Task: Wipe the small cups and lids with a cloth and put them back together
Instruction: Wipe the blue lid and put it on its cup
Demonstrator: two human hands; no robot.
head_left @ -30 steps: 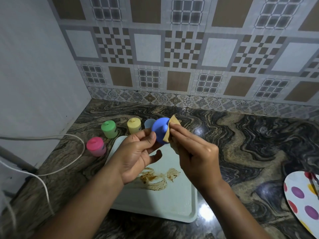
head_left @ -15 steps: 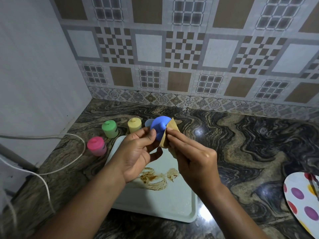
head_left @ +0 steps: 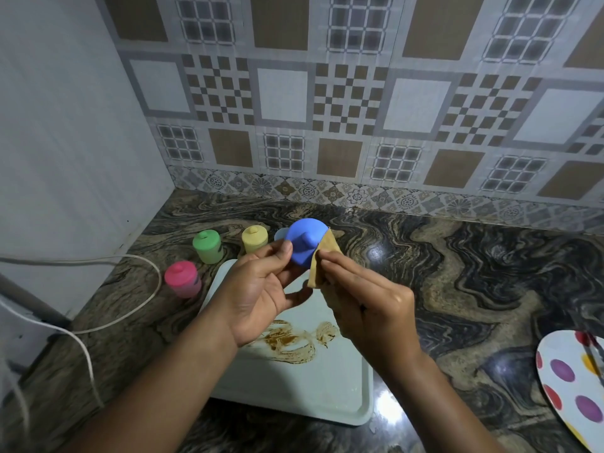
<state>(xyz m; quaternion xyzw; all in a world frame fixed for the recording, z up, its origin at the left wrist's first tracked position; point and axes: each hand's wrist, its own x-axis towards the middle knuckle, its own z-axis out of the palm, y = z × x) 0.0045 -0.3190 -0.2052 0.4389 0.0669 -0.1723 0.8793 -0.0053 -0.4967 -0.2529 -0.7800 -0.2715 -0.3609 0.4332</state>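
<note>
- The dark marbled counter (head_left: pixel 457 273) runs in front of you to a patterned tile wall.
- A pale tray (head_left: pixel 310 387) lies on it below your hands, with a brown smear (head_left: pixel 294 341) near its middle.
- A spotted plate (head_left: pixel 568 387) sits at the right edge, well apart from the tray.
- A white cable (head_left: pixel 130 308) loops over the counter on the left.
- Your left hand (head_left: pixel 261 295) is raised above the tray, thumb and fingertips pinching the blue lid.
- Your right hand (head_left: pixel 369 308) pinches the cloth and presses it to the lid's right edge.
- The green cup (head_left: pixel 207 246), the yellow cup (head_left: pixel 254 238) and the pink cup (head_left: pixel 181 278) stand lidded on the counter, left of and behind the tray.
- The blue lid (head_left: pixel 304 243) is held in the air, its knob facing you.
- The tan cloth (head_left: pixel 322 256) is folded, touching the lid.
- A pale blue cup (head_left: pixel 280 234) peeks out just behind the lid, beside the yellow cup.
</note>
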